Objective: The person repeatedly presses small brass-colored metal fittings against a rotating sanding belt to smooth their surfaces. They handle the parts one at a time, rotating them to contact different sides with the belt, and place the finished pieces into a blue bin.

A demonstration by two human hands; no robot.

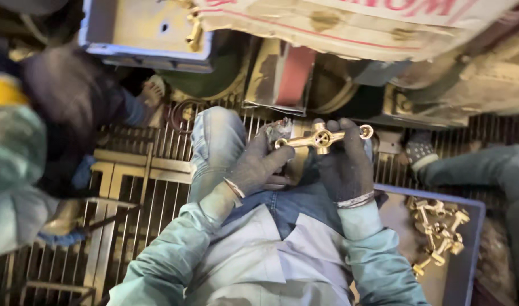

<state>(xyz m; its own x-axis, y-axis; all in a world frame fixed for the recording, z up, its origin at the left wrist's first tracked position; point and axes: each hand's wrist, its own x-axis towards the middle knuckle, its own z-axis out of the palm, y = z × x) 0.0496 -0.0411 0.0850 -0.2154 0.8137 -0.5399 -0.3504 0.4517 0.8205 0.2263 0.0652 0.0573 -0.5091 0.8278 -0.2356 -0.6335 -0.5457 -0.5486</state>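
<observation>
A shiny brass cross-shaped fitting (pixel 322 137) is held level above my knees, in front of a belt grinding machine (pixel 282 76). My left hand (pixel 258 164), in a dark grey glove, pinches its left end and also holds a crumpled grey cloth. Gloved the same way, my right hand (pixel 346 161) wraps the fitting's middle and right part from below. Both wrists wear thin bangles. I am seated in blue jeans and a pale green shirt.
A blue tray (pixel 469 238) with several brass fittings lies at my right. Another blue tray (pixel 140 28) sits at the top left. A metal grate floor (pixel 152 192) lies below. Another person in dark clothes sits on the left (pixel 61 107); a gloved foot or hand (pixel 421 152) shows on the right.
</observation>
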